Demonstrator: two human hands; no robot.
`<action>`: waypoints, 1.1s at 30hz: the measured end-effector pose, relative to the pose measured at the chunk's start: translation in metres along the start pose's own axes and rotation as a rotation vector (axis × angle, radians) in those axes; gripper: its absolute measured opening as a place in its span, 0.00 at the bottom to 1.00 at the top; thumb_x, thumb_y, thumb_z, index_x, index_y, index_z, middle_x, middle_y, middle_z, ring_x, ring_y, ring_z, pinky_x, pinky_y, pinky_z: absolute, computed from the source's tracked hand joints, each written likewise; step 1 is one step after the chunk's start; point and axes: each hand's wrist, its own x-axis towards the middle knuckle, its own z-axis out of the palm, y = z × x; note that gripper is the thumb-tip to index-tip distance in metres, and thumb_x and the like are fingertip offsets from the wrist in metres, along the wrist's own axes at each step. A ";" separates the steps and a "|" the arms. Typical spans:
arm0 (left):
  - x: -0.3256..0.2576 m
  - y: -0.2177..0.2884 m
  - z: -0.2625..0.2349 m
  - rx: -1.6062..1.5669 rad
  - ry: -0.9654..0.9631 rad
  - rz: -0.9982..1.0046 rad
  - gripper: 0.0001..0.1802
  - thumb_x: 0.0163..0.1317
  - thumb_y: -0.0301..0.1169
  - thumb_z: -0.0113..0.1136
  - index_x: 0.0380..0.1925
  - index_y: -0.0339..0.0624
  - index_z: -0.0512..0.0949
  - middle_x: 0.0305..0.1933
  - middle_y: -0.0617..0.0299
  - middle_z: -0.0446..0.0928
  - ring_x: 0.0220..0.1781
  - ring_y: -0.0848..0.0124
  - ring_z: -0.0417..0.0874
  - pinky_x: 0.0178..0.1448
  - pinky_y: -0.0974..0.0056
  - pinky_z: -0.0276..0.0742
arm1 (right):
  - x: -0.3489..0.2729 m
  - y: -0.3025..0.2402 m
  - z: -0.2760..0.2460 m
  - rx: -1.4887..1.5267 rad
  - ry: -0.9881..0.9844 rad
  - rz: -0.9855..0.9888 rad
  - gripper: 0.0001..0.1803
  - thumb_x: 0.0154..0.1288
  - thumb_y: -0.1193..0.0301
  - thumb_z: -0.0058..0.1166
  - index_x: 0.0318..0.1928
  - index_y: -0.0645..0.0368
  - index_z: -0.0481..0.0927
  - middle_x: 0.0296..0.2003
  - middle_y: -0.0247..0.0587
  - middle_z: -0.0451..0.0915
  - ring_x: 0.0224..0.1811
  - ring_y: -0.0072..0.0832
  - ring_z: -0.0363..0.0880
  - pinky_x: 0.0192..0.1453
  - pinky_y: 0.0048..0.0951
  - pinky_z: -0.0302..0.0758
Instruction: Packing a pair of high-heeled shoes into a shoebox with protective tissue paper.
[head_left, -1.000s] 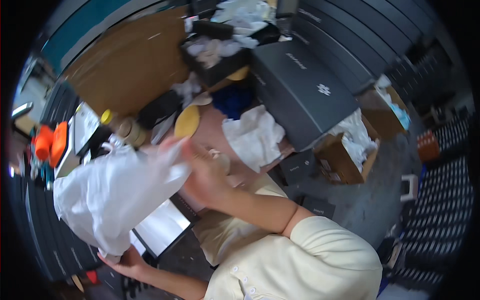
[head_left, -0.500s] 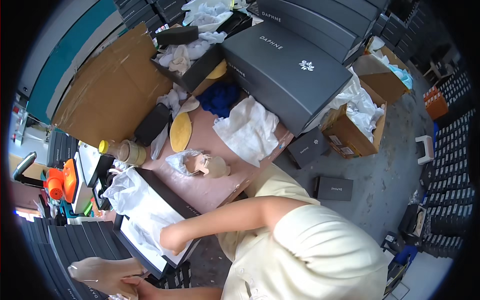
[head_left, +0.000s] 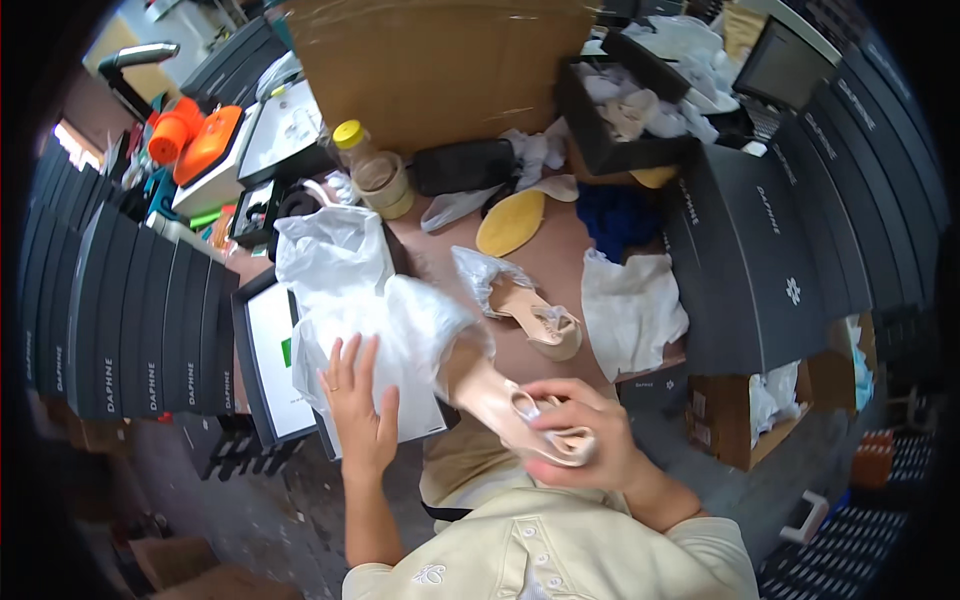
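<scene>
My right hand (head_left: 590, 432) grips a beige strappy sandal (head_left: 490, 395) by its strapped end. White wrapping (head_left: 435, 325) covers the sandal's other end, blurred by motion. With fingers spread, my left hand (head_left: 362, 405) is held over white tissue paper (head_left: 335, 255) at the open shoe box (head_left: 262, 350). The hand appears to hold nothing; whether it touches the paper I cannot tell. Beyond my right hand, a second beige sandal (head_left: 545, 325) lies on the pinkish table, one end in a clear wrapper (head_left: 490, 272).
A yellow insole-shaped piece (head_left: 511, 223), a white cloth (head_left: 632, 312) and dark blue cloth (head_left: 618, 217) lie on the table. A yellow-capped bottle (head_left: 350, 145) stands near a jar (head_left: 383, 185). Dark shoe boxes rise at left (head_left: 130, 310) and right (head_left: 745, 265). A cardboard sheet (head_left: 440, 70) stands behind.
The view has swung left. A beige sandal was in my left hand at lower left; now my right hand holds one, and my left hand is open by the box.
</scene>
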 end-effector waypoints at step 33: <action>-0.015 0.020 0.109 -1.383 0.139 -0.380 0.37 0.54 0.30 0.40 0.65 0.29 0.47 0.62 0.49 0.60 0.59 0.62 0.67 0.62 0.65 0.61 | 0.138 0.043 0.072 0.473 -0.191 0.494 0.10 0.52 0.71 0.60 0.34 0.65 0.79 0.30 0.36 0.81 0.34 0.27 0.80 0.37 0.32 0.74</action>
